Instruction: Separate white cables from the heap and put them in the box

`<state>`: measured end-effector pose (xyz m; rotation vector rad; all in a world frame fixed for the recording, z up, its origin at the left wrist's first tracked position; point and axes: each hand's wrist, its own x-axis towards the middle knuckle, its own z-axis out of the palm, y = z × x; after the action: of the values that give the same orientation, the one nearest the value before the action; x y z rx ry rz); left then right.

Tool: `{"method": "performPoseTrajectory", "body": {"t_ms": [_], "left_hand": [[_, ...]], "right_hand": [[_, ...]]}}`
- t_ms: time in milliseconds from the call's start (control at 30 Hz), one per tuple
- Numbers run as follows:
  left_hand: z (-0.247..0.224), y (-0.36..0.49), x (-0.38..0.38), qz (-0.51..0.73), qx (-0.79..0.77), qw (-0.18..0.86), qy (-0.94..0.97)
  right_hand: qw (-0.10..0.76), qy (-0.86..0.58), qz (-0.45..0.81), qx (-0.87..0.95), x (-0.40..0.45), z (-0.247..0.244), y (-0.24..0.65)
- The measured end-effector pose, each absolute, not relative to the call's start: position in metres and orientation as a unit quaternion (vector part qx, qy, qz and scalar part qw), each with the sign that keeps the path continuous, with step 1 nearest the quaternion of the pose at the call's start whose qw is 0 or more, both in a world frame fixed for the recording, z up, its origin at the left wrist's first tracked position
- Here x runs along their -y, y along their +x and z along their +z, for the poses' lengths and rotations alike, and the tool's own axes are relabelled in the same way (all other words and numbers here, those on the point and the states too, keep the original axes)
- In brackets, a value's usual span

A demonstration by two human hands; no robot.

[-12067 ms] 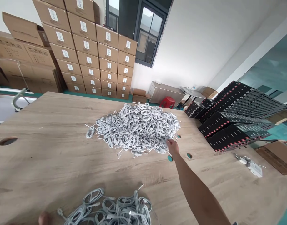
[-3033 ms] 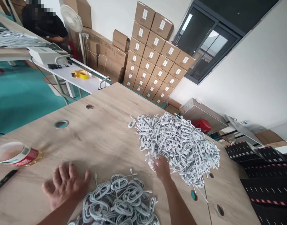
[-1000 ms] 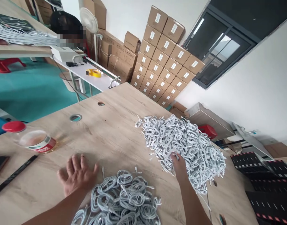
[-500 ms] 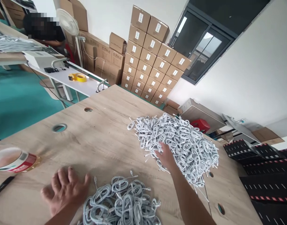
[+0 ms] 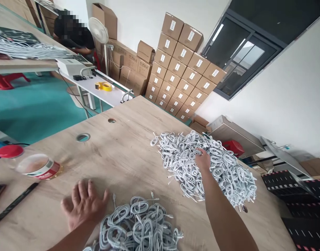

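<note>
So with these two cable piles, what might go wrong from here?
The right hand is at the far cable pile, heaped and overlapping, so lifting one cable might drag others along. Plug ends jut from the near cable pile beside the left hand and could snag. An outward sweep of that hand might tip the nearby bottle.

Your left hand lies palm-down, fingers spread, on the wood-grain counter. Your right hand touches the large heap of coiled cables; its grip is unclear. Just right of your left hand sits a smaller cable heap; beyond it to the left, a red-capped bottle.
</note>
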<state>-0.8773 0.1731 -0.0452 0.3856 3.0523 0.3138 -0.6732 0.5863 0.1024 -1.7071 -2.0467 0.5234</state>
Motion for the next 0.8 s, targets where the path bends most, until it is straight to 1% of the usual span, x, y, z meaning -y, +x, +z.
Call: {"method": "performPoseTrajectory", "body": {"t_ms": [100,200,300,367,400,467,533,600,633,700,767,800], "left_hand": [[-0.047,-0.879,-0.172,0.112,-0.985,0.010,0.134],[-0.047,-0.881,-0.172,0.122,-0.982,0.013,0.142],[-0.046,-0.883,-0.173,0.130,-0.981,0.028,0.141],[-0.045,-0.883,-0.173,0.130,-0.981,0.036,0.138],[-0.045,-0.883,-0.173,0.129,-0.981,0.037,0.137],[-0.046,-0.884,-0.173,0.123,-0.982,0.031,0.138],[-0.048,-0.885,-0.173,0.117,-0.982,0.027,0.143],[-0.050,-0.887,-0.172,0.114,-0.982,0.029,0.145],[-0.051,-0.888,-0.172,0.113,-0.982,0.031,0.146],[-0.053,-0.889,-0.171,0.113,-0.982,0.035,0.145],[-0.054,-0.888,-0.171,0.112,-0.982,0.032,0.145],[-0.054,-0.888,-0.170,0.112,-0.983,0.029,0.145]], "right_hand": [[0.283,-0.612,0.210,0.708,-0.586,0.117,-0.636],[0.369,-0.576,0.284,0.672,-0.572,0.134,-0.602],[0.405,-0.553,0.366,0.630,-0.533,0.144,-0.575],[0.387,-0.548,0.427,0.607,-0.492,0.139,-0.564],[0.360,-0.540,0.468,0.600,-0.469,0.133,-0.560],[0.273,-0.514,0.553,0.596,-0.421,0.114,-0.559],[0.159,-0.478,0.589,0.632,-0.387,0.096,-0.566],[0.079,-0.456,0.529,0.712,-0.381,0.085,-0.581],[0.064,-0.453,0.468,0.756,-0.390,0.084,-0.592],[0.073,-0.469,0.322,0.819,-0.429,0.087,-0.615],[0.094,-0.505,0.180,0.839,-0.478,0.093,-0.640],[0.087,-0.521,0.121,0.840,-0.501,0.096,-0.652]]}}
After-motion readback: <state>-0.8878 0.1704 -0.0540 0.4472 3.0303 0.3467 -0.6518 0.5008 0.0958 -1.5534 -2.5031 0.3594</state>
